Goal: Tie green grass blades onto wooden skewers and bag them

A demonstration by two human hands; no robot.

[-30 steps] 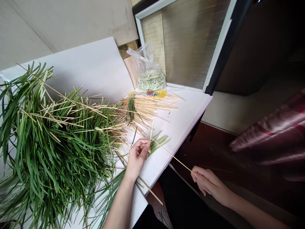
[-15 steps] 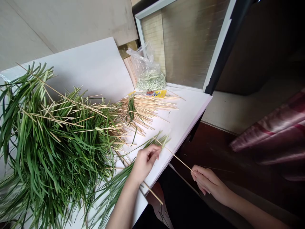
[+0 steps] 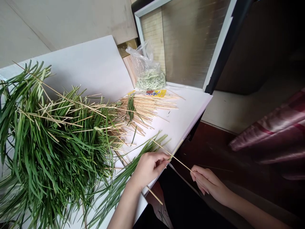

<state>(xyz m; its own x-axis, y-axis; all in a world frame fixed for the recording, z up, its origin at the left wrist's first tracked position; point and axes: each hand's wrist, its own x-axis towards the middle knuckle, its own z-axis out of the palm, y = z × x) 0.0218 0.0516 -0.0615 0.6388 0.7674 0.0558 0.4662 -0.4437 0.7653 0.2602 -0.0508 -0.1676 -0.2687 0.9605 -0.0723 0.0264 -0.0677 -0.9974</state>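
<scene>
My left hand [image 3: 150, 167] is closed in a pinch on a green chive stalk [image 3: 133, 163] near the front edge of the white table [image 3: 181, 117]. The stalk's pale end pokes out past the fingers, close to a thin bamboo skewer [image 3: 175, 157]. My right hand [image 3: 208, 184] hangs off the table's edge and grips the near end of that skewer, whose tip points up-left over the table. A big heap of green chives [image 3: 47, 143] covers the left of the table.
A pile of loose bamboo skewers [image 3: 145, 108] lies mid-table with a yellow wrapper [image 3: 154, 93] behind it. A clear plastic bag of pale green cuttings [image 3: 149, 74] stands against a framed panel [image 3: 188, 41]. One skewer [image 3: 154, 195] juts off the front edge. Pink fabric [image 3: 274, 133] lies at right.
My left hand has slid right toward the table's edge, drawing the chive stalk along. The stalk's upright pale end is now lowered beside the skewer. The right hand has hardly moved.
</scene>
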